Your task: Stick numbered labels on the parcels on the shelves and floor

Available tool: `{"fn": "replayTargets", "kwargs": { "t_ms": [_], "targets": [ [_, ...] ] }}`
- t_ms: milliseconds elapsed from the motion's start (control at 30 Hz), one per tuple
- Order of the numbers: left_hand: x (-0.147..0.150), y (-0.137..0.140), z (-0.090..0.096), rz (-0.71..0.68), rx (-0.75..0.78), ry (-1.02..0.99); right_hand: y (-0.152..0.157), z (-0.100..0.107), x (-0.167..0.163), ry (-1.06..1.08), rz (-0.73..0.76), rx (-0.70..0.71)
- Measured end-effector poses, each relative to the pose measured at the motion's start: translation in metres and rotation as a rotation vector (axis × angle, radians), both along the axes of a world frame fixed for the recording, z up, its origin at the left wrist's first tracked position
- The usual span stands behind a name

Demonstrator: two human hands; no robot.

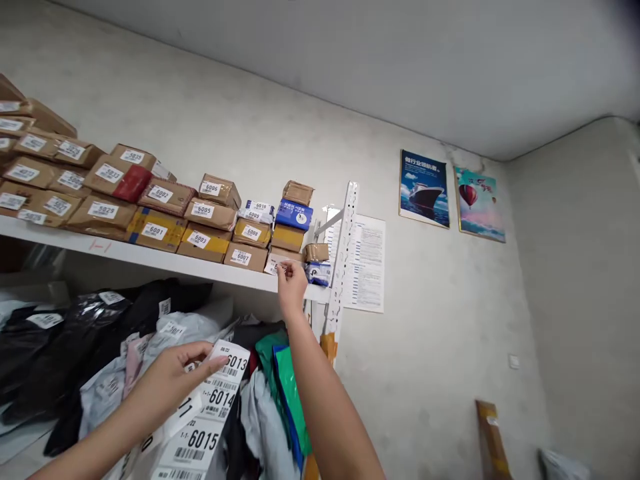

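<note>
A long white metal shelf (165,262) slopes across the left half of the view. Below it lie crumpled plastic parcel bags (95,313), glossy black, dull grey-white and bright green, soft and creased. On the shelf stand stacked brown cardboard boxes (160,195), square-edged, some bound with shiny yellow tape, most bearing numbered stickers. Near the shelf's right end, at the bottom of a stack, sits one plain brown cardboard box (295,255).

The left hand (187,363), below the shelf, grips a thin, curling strip of white paper labels (200,437) printed 6013, 6014 and 6015, between thumb and fingers. The right hand (292,283) reaches up to the shelf, fingers apparently closed on the edge of a small white label (271,265) against that box's front. The step appears to be sticking it on; this calls for pressing it flat.
</note>
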State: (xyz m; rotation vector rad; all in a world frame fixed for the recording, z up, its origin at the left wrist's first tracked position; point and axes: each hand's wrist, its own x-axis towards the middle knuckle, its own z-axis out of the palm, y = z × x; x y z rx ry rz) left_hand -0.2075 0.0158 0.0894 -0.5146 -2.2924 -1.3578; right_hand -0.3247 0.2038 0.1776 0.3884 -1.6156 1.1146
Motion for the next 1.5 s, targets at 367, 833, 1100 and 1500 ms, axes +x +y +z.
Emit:
{"fn": "replayTargets", "kwargs": {
  "t_ms": [367,833,1100,1500],
  "targets": [
    [-0.13,0.041,0.047,-0.081,0.37,-0.065,0.028,0.017,-0.104,0.144,-0.417,0.317],
    [-0.158,0.07,0.068,-0.122,0.403,0.09,0.043,-0.011,-0.059,-0.156,0.651,0.068],
    [-0.163,0.077,0.079,-0.063,0.361,0.159,0.028,-0.003,-0.054,-0.174,0.688,-0.116],
    [-0.174,0.076,0.087,-0.141,0.565,0.058,0.016,0.015,-0.068,-0.013,0.471,-0.063]
  ]
}}
